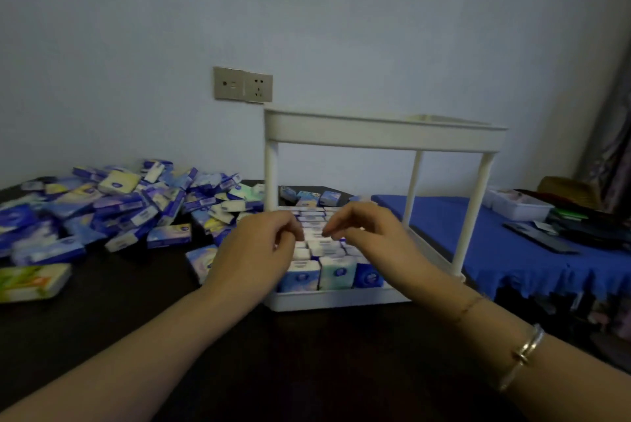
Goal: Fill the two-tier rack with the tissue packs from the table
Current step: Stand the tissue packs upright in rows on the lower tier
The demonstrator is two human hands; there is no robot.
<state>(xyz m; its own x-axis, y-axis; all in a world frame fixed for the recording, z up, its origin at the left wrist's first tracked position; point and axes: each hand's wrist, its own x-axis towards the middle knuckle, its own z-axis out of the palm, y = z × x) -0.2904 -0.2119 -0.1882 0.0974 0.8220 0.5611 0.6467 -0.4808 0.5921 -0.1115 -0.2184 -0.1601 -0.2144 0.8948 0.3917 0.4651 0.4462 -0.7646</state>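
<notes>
The white two-tier rack (382,133) stands on the dark table, right of centre. Its lower tier (334,300) is packed with upright tissue packs (336,271) in rows; the top tier's inside is hidden from this angle. A big loose pile of blue, white and yellow tissue packs (129,206) covers the table's left side. Inside the lower tier's opening, both hands hover just above the packed rows. My left hand (259,247) and my right hand (365,230) have loosely curled fingers, tips almost meeting. I see no pack in either hand.
A green and yellow pack (30,281) lies alone at the table's left edge. A few packs (310,196) sit behind the rack. To the right, a blue-covered surface (512,251) holds a white box (519,206) and dark items. A wall socket (243,84) is above.
</notes>
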